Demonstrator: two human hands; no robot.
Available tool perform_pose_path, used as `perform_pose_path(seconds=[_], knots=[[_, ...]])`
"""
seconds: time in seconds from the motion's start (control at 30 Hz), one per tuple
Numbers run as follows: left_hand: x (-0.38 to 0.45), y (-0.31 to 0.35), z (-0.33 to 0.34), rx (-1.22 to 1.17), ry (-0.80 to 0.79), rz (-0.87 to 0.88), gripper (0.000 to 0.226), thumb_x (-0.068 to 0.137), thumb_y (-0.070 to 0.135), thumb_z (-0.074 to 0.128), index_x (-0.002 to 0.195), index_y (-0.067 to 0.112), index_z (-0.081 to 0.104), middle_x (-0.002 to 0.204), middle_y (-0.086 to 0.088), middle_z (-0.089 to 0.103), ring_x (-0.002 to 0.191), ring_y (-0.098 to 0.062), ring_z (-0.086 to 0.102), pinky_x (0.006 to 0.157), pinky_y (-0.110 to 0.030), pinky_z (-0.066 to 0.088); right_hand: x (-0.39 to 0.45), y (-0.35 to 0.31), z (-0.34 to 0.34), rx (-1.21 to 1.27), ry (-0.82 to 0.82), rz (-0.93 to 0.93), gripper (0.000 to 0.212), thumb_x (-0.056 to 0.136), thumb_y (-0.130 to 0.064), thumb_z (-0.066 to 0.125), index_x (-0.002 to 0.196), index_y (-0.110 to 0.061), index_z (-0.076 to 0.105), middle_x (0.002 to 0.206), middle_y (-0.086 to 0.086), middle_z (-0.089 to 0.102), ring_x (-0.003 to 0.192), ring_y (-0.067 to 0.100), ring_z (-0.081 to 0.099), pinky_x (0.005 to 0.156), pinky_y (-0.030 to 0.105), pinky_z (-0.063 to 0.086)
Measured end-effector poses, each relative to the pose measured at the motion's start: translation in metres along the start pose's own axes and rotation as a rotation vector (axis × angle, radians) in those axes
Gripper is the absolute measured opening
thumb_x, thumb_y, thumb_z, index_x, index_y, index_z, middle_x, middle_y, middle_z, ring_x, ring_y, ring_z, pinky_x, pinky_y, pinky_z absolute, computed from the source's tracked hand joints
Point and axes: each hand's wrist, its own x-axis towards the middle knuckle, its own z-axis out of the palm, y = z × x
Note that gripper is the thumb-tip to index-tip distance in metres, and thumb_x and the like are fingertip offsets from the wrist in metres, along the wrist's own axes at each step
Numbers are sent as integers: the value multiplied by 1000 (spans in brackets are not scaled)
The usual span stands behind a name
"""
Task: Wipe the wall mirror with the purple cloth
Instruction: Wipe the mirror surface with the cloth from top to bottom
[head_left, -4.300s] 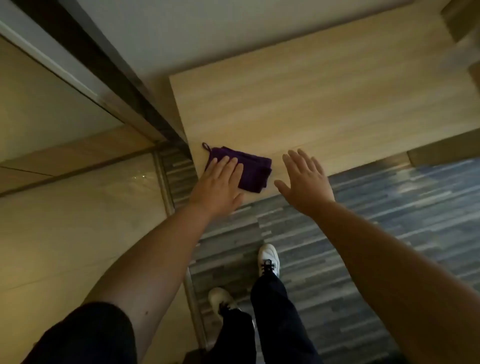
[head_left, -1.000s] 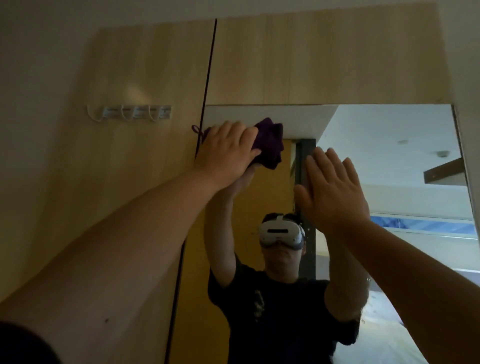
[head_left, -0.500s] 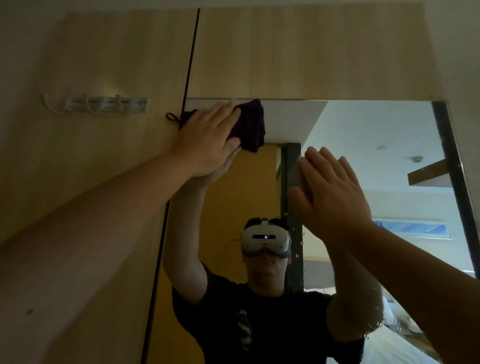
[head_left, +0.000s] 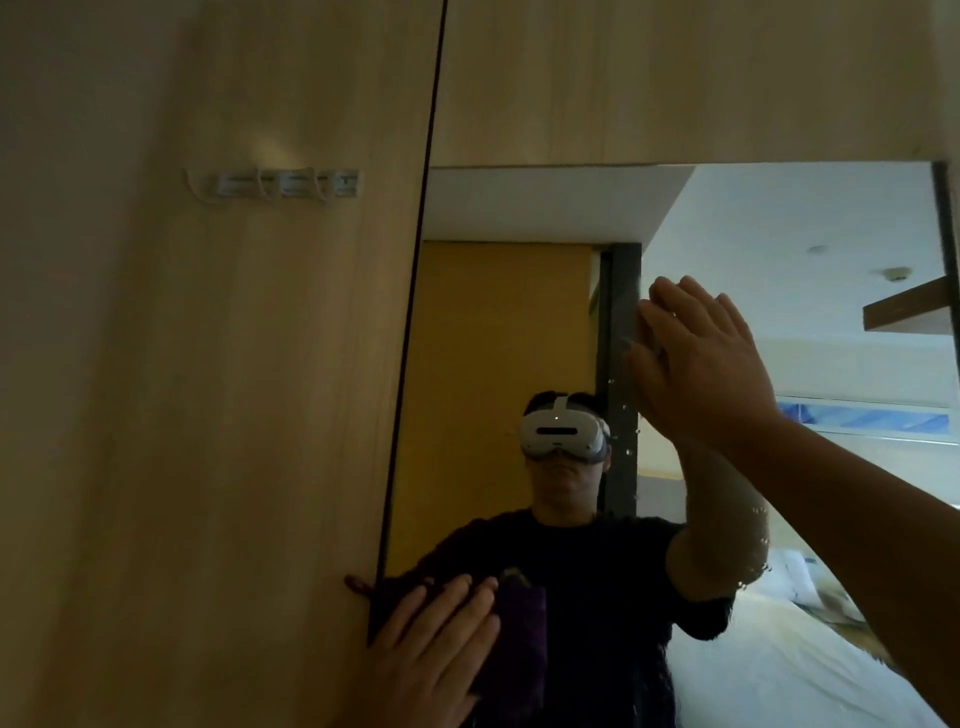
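The wall mirror (head_left: 519, 322) is set into pale wood panelling and fills the right half of the view. My left hand (head_left: 431, 654) presses the purple cloth (head_left: 519, 634) flat against the glass low down, beside the mirror's left edge; the cloth's loop pokes out to the left. My right hand (head_left: 701, 364) lies flat on the glass with spread fingers, higher up and to the right, holding nothing. Small water drops dot the glass below that hand. My own reflection shows in the mirror.
A row of metal hooks (head_left: 280, 184) is fixed to the wood panel (head_left: 208, 415) left of the mirror. A dark seam (head_left: 415, 291) marks the mirror's left border. More wood panelling (head_left: 675, 78) runs above the glass.
My left hand has drawn the purple cloth from the mirror's top left corner straight down along the left edge. My right hand has stayed flat on the glass.
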Motion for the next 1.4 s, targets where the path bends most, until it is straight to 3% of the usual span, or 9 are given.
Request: perform_pose_path(seconds=[0.13, 0.27, 0.47, 0.63, 0.73, 1.0, 1.13, 1.27, 1.4], knots=[[32, -12, -10, -68, 116, -89, 36, 96, 18, 57, 131, 20, 54, 135, -1, 53, 117, -21, 55, 90, -42, 47, -6, 7, -10, 14, 25, 8, 42, 98, -37, 40, 132, -15, 49, 150, 15, 40, 145, 34, 27, 118, 51, 18], [140, -50, -35, -76, 243, -236, 62, 79, 19, 79, 133, 12, 48, 124, -7, 54, 104, -29, 56, 86, -43, 44, -12, 33, -23, -63, 2, 80, 54, 96, -44, 38, 143, -16, 40, 158, 16, 28, 149, 34, 17, 119, 54, 14], [349, -105, -100, 61, 321, -245, 49, 96, 33, 52, 140, 11, 49, 134, -9, 54, 118, -29, 50, 100, -41, 37, -29, 62, -18, -160, -51, 127, 56, 99, -48, 21, 147, -22, 33, 158, 11, 26, 150, 31, 13, 118, 57, 18], [426, -121, -94, -22, 91, -325, 57, 106, 39, 33, 156, 16, 21, 162, -3, 22, 147, -25, 20, 117, -44, 21, -29, 69, -11, -134, -5, 101, 56, 100, -47, 23, 148, -20, 35, 159, 11, 27, 151, 31, 13, 120, 56, 16], [418, -116, -73, 13, 64, -285, 58, 106, 42, 27, 158, 18, 14, 165, 0, 9, 151, -21, 7, 120, -42, 11, -31, 71, -9, -107, 17, 81, 53, 100, -46, 26, 143, -19, 41, 155, 10, 34, 149, 31, 20, 118, 57, 21], [304, -41, -54, 20, 16, -141, 60, 103, 45, 35, 155, 18, 24, 163, -3, 16, 150, -21, 12, 120, -46, 7, -29, 77, -13, 60, 97, 26, 43, 98, -39, 34, 125, -14, 57, 141, 10, 48, 138, 34, 37, 114, 59, 27], [221, 18, -28, 39, -5, -23, 63, 98, 47, 46, 151, 15, 32, 160, -6, 28, 147, -27, 24, 118, -51, 20, -30, 76, -12, 92, 127, 34, 38, 99, -32, 36, 120, -12, 60, 139, 10, 51, 138, 32, 39, 115, 56, 26], [172, 50, -16, 52, -49, -13, 63, 96, 50, 33, 150, 17, 31, 159, -6, 29, 148, -28, 23, 116, -50, 19, -32, 81, -15, 118, 108, 23, 35, 99, -30, 38, 117, -11, 61, 136, 11, 53, 135, 31, 42, 114, 54, 29], [127, 77, -7, 37, -118, 45, 64, 94, 49, 38, 150, 18, 35, 159, -5, 30, 146, -29, 28, 115, -50, 22, -47, 91, -28, 78, 97, 55, 44, 98, -36, 40, 128, -10, 59, 145, 15, 48, 142, 34, 35, 116, 53, 26]])
